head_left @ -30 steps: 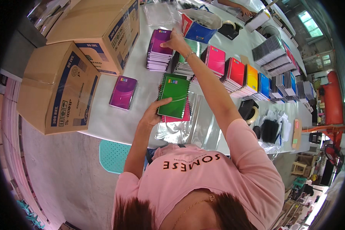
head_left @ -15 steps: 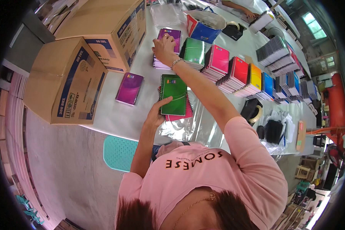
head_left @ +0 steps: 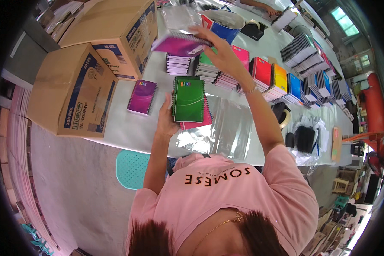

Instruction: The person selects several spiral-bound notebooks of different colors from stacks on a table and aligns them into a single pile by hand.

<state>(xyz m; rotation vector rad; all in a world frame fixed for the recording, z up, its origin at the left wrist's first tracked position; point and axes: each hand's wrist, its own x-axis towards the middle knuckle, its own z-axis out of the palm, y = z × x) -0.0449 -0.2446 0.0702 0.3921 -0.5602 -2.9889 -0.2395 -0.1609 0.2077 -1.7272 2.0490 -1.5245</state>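
A purple spiral notebook [head_left: 175, 46] is raised and tilted above the purple pile [head_left: 178, 65], with my right hand [head_left: 219, 50] closed on its spiral edge. My left hand [head_left: 167, 118] supports a small stack from its left side, thumb upright along the edge and the other fingers hidden beneath. On top of that stack lies a green notebook [head_left: 189, 101]; a pink notebook [head_left: 200, 124] sticks out slanted below it. Another purple notebook [head_left: 142, 97] lies alone on the table, left of the stack.
Piles of red [head_left: 262, 71], yellow [head_left: 280, 80] and blue notebooks [head_left: 295, 87] run rightward in a row. Cardboard boxes [head_left: 74, 91] stand at left. Clear plastic sheets [head_left: 228, 132] lie near the front edge, beside a tape dispenser [head_left: 281, 113]. A co-worker's hand [head_left: 271, 10] shows far back.
My right hand has lifted the purple notebook off its pile and tipped it. My left thumb has slid off the green cover to the stack's edge.
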